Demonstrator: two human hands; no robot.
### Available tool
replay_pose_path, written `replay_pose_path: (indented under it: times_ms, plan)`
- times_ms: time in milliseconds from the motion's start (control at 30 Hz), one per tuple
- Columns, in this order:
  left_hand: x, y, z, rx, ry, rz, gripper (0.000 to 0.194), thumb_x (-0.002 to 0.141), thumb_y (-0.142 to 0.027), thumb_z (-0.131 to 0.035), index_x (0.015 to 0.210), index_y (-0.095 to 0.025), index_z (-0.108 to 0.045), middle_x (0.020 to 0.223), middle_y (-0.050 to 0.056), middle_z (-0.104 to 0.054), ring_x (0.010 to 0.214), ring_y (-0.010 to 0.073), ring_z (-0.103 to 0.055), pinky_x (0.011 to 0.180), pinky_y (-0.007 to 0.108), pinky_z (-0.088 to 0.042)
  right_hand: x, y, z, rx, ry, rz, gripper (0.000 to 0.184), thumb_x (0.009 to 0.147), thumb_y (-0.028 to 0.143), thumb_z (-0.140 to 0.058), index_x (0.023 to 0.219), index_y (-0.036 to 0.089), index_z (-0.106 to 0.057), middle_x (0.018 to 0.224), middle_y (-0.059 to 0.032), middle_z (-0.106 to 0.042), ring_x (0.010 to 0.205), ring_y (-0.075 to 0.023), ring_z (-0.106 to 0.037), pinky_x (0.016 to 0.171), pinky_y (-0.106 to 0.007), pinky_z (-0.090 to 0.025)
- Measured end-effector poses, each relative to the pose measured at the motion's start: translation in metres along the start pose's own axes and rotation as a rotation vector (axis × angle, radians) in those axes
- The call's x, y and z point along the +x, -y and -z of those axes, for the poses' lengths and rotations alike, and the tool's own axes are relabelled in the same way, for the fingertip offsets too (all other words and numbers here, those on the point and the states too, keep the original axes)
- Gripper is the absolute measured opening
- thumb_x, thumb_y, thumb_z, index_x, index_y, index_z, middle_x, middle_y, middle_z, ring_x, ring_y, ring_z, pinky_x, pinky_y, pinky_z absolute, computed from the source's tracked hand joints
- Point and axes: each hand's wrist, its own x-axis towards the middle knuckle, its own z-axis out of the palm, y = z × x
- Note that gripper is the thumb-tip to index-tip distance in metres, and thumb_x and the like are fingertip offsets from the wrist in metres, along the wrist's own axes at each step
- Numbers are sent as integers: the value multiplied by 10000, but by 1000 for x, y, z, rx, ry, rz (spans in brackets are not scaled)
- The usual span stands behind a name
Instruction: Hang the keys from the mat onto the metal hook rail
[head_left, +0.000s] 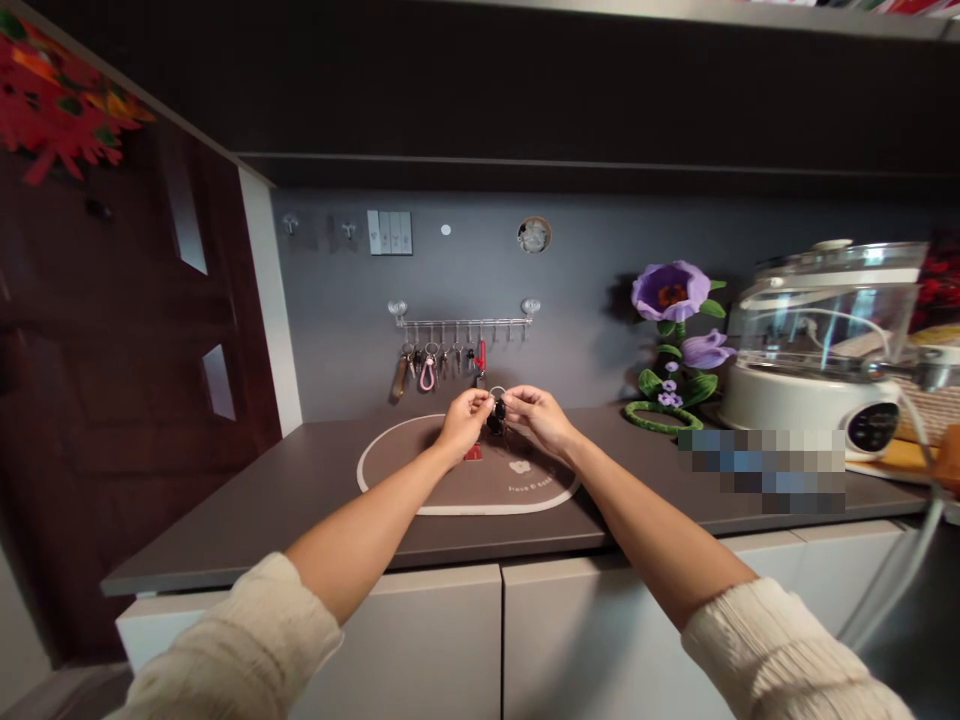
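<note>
Between my hands, above the brown oval mat, hangs a key ring with dark keys on it. My left hand pinches it from the left, and my right hand pinches it from the right. A small red item shows just below my left hand; whether it belongs to the ring I cannot tell. Behind the hands, a hook rack on the grey wall carries several key bunches, among them one with a pink loop and one with a red strap.
Purple artificial flowers stand on the counter to the right, beside a white appliance with a clear tank. A dark shelf overhangs the counter. At the left is a dark red door. White cupboard doors are below.
</note>
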Motion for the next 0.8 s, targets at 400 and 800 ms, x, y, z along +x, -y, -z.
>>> replay_pose_path:
  times_ms: [400,800]
  plan:
    - [3,6,5,252,-90,-120,160,792,-242,-480,852,-133,-582,801,49,-624,712,113,-556,691,241,-439,9,13,-5,137,-80,17,284,551,323,-739,693,170,-546,545,48,-515,492,-64,-467,592,-250,-453]
    - [2,10,8,497,-68,-229,175,818,-228,-441,802,-153,-598,822,54,-611,773,135,-557,719,257,-434,68,35,-9,77,-240,28,85,732,163,-551,669,162,-494,501,51,-463,407,-34,-386,457,-168,-369]
